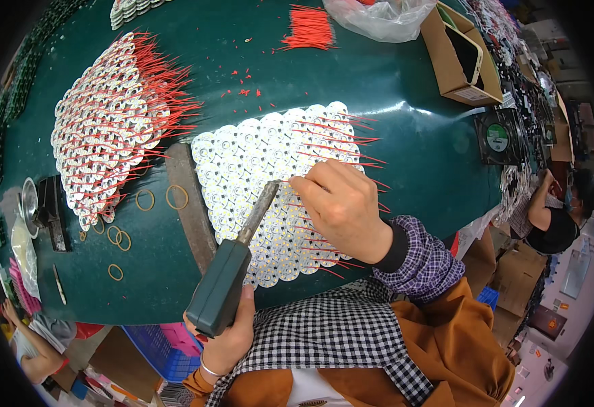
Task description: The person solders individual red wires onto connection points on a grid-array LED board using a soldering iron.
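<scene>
My left hand is wrapped round the dark green handle of a soldering iron. Its metal barrel slants up over a panel of round white LED circuit boards, with the tip near the middle. Right beside that tip, my right hand pinches a thin wire, of which only a short end shows. Thin red wires lie across the panel's right-hand boards in rows and stick out past the edge. Part of the panel is covered by my right hand. A dark flat bar lies along the panel's left side.
A stack of similar panels with red wires stands at left. Rubber bands lie nearby. Farther off are a bundle of red wires, a plastic bag, a cardboard box and a black fan. Other people sit at both sides.
</scene>
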Demonstrator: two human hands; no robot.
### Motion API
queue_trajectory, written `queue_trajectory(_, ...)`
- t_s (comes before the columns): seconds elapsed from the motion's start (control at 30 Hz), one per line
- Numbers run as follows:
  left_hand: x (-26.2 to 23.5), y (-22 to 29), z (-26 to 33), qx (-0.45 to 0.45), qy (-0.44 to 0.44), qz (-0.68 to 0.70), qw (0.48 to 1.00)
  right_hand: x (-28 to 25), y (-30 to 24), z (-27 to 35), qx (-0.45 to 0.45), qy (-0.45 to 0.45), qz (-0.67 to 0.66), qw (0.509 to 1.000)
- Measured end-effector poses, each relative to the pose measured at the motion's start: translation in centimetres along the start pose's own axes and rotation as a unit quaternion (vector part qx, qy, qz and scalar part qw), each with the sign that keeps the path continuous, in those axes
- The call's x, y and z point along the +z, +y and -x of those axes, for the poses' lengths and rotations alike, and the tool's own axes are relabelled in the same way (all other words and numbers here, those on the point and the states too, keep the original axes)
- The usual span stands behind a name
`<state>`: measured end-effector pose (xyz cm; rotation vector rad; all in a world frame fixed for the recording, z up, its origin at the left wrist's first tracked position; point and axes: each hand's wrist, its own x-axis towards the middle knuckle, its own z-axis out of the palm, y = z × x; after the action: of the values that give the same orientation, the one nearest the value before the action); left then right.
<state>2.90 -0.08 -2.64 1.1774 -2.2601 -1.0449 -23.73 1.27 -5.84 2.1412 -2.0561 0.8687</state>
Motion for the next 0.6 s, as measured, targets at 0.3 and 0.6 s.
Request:
queue_trajectory(0.3, -0.8, 3.7, -1.7, -0.257, 0.185, 0.378, 0.87, -1.9, -0.4, -0.3, 0.018, -0.012, -0.013, 1.0)
queue_trajectory(0.6, -0.4, 1.4, -1.9, -0.231, 0.135, 0.372, 0.889, -4.0, 11.4, -9.8, -0.003, 0.03, 0.122, 0.992)
